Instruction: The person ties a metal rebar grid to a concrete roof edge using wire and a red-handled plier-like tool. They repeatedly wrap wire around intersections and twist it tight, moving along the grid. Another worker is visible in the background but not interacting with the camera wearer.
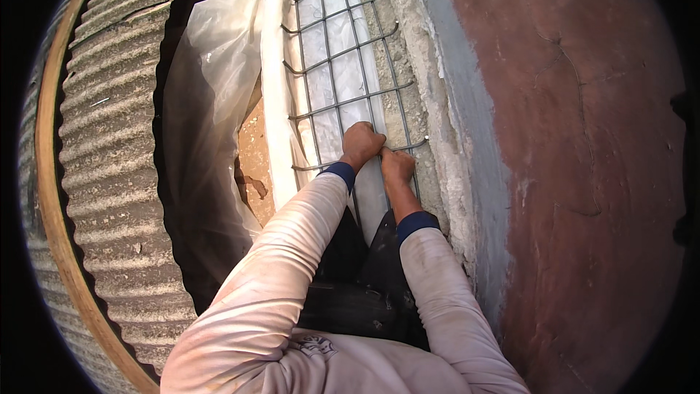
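Observation:
A rebar mesh (330, 58) of dark bars with hooked ends runs away from me along a narrow channel. My left hand (362, 142) is closed in a fist over a crossing of the bars. Right beside it and a little nearer, my right hand (398, 166) is also closed, its thumb side against the left fist. Both hands sit at the mesh's near cross bar. Whatever lies inside the fingers is hidden and too small to make out.
Clear plastic sheeting (219, 51) hangs left of a pale board (277, 102). Farther left is a corrugated roof (120, 153) with a wooden batten (49, 146). Rough concrete (437, 117) edges the right side, beside a reddish wall (583, 138) with a grey band (474, 117).

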A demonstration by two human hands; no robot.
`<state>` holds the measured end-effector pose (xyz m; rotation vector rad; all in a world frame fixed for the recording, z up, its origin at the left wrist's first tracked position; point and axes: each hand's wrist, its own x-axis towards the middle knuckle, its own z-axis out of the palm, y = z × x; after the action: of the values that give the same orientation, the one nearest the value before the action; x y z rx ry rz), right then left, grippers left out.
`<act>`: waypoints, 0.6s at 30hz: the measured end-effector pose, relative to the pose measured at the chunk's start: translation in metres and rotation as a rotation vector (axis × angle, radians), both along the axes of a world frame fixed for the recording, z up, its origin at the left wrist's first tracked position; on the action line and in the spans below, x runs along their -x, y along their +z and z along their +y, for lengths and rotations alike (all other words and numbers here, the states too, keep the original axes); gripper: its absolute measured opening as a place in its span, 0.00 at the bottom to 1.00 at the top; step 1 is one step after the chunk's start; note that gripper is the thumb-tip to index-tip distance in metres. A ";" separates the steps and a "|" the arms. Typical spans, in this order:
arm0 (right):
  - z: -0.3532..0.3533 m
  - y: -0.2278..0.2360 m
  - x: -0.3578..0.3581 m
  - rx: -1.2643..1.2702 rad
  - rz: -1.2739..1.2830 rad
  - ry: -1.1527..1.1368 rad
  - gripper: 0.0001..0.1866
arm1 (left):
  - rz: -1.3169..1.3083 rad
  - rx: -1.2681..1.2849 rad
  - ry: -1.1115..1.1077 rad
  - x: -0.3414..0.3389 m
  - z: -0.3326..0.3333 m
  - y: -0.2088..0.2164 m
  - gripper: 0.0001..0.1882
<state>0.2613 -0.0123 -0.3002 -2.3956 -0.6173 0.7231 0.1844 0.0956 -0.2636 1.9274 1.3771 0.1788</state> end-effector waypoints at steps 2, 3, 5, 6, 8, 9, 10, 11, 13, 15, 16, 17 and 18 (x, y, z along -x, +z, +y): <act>0.000 0.007 0.004 0.016 0.069 -0.069 0.27 | -0.047 0.066 -0.134 0.012 0.017 -0.005 0.13; 0.001 0.011 0.004 0.011 0.101 -0.082 0.27 | 0.129 -0.378 -0.733 0.023 0.029 -0.006 0.14; 0.002 0.018 0.006 0.003 0.136 -0.098 0.27 | 0.000 -0.001 -0.412 0.029 0.031 -0.011 0.13; 0.003 0.021 0.007 -0.005 0.133 -0.102 0.27 | -0.029 0.195 -0.237 0.029 0.030 -0.012 0.13; 0.004 0.026 0.006 -0.009 0.099 -0.096 0.27 | 0.026 0.051 -0.337 0.028 0.023 -0.013 0.13; 0.004 0.027 0.006 -0.007 0.068 -0.084 0.26 | 0.057 -0.014 -0.394 0.028 0.019 -0.011 0.13; 0.003 0.028 0.006 0.010 0.049 -0.074 0.26 | 0.041 -0.065 -0.385 0.027 0.016 -0.010 0.12; 0.003 0.028 0.006 -0.003 0.039 -0.076 0.26 | 0.029 -0.106 -0.383 0.027 0.013 -0.008 0.12; 0.002 0.028 0.006 -0.011 0.036 -0.080 0.25 | -0.025 -0.067 -0.307 0.026 0.009 -0.006 0.11; 0.001 0.025 0.007 -0.041 0.108 -0.138 0.24 | -0.091 0.087 -0.154 0.027 0.008 -0.005 0.11; 0.001 0.024 0.008 -0.058 0.142 -0.171 0.24 | -0.132 0.116 -0.109 0.028 0.008 -0.005 0.10; 0.002 0.022 0.008 -0.079 0.162 -0.182 0.23 | -0.164 0.142 -0.056 0.029 0.008 -0.006 0.10; 0.002 0.020 0.009 -0.097 0.179 -0.199 0.23 | -0.193 0.199 -0.006 0.030 0.008 -0.007 0.10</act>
<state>0.2520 -0.0100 -0.2802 -2.2342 -0.3280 0.7906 0.1542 0.1033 -0.2705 1.7030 1.2138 0.2107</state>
